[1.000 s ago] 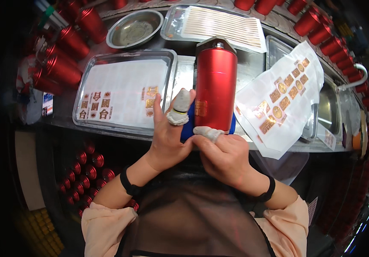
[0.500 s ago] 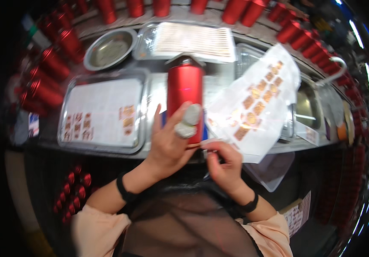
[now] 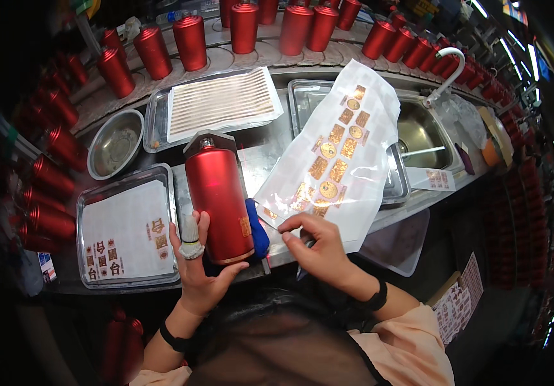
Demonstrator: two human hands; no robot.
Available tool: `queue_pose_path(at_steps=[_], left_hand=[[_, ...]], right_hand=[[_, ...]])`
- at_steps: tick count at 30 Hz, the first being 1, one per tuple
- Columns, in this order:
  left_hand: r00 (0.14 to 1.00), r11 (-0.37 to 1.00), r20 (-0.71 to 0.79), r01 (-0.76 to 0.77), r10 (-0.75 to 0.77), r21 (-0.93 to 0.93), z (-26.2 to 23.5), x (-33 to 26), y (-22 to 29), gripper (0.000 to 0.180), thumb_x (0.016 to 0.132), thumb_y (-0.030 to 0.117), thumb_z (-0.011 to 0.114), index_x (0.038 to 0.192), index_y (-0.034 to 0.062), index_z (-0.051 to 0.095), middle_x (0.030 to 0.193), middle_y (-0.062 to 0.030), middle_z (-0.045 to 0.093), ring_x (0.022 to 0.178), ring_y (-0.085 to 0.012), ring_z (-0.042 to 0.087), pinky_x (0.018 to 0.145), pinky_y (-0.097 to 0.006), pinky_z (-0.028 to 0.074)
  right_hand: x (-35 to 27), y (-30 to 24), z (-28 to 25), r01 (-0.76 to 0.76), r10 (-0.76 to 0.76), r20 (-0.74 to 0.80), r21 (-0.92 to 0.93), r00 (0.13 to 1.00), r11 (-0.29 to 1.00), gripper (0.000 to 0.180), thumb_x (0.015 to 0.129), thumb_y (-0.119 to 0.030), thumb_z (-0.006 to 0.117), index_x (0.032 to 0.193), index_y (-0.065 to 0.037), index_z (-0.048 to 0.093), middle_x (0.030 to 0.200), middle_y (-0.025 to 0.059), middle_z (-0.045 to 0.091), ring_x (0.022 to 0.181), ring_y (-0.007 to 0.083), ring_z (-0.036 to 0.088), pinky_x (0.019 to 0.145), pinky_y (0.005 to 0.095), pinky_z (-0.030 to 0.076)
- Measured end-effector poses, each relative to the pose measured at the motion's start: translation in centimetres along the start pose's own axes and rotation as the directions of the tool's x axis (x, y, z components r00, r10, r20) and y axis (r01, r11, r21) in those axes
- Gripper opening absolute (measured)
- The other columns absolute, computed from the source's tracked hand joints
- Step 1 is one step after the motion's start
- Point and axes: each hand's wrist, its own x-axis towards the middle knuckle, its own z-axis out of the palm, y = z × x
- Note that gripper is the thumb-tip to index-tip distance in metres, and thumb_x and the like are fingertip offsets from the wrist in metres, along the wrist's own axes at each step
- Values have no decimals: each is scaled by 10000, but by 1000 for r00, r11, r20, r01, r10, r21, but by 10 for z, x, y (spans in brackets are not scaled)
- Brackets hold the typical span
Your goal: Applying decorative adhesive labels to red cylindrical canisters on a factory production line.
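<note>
The bottle (image 3: 218, 198) is glossy red with a small gold label. The white sheet (image 3: 338, 154) on the right carries gold stickers. The far sheet (image 3: 220, 103) shows thin tan stripes.

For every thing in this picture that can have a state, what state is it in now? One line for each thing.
Red bottle: upright on the counter, capped, held at its base by the left hand.
Right hand: fingertips pinching the near edge of the sticker sheet.
Sticker sheet: lying over a steel tray, partly emptied.
Left tray sheet: flat, few stickers left.
Steel bowl: upright, uncovered.
Sink faucet: no water seen running.
</note>
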Motion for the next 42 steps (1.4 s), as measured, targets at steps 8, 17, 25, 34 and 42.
queue_pose_path(at_steps=[8, 17, 25, 34, 42], left_hand=[[989, 973, 27, 149, -147, -175, -11, -15, -12, 978, 724, 226, 860, 1487, -80, 328, 1540, -227, 369, 1458, -337, 317, 1194, -407, 236], [989, 970, 45, 147, -141, -196, 0, -8, -10, 940, 703, 69, 818, 1495, -68, 330, 1543, -215, 378, 1453, -309, 334, 1201, -397, 218], [985, 968, 12, 171, -171, -186, 5, -10, -12, 925, 689, 16, 792, 1497, -52, 348, 1548, -195, 382, 1451, -296, 339, 1203, -401, 218], [980, 964, 4, 197, -200, -176, 6, -14, -14, 986, 673, 103, 855, 1502, -50, 344, 1550, -202, 381, 1445, -320, 351, 1194, -410, 238], [977, 960, -3, 209, -213, -187, 7, -14, -11, 984, 710, 213, 855, 1501, -60, 338, 1552, -205, 375, 1454, -332, 327, 1203, -433, 202]], right_hand=[[11, 29, -68, -177, 123, -277, -177, 953, 968, 119, 827, -72, 674, 930, -16, 699, 805, 30, 679, 569, 63, 450, 537, 234, 389], [12, 143, -237, -396, 17, -643, -450, 765, 801, 185, 826, -137, 649, 965, -35, 717, 893, 109, 726, 809, 208, 668, 763, 325, 504], [-14, 183, -318, -598, 52, -730, -513, 681, 616, 251, 795, -189, 666, 988, -49, 743, 976, 189, 728, 969, 327, 697, 875, 380, 521], [-3, 187, -354, -668, 65, -715, -613, 696, 421, 283, 777, -242, 688, 1028, -125, 748, 959, 206, 698, 948, 393, 668, 842, 444, 526], [36, 198, -381, -571, 178, -542, -774, 821, 274, 370, 785, -194, 708, 1155, -216, 726, 1077, 251, 624, 1016, 395, 638, 884, 427, 514]])
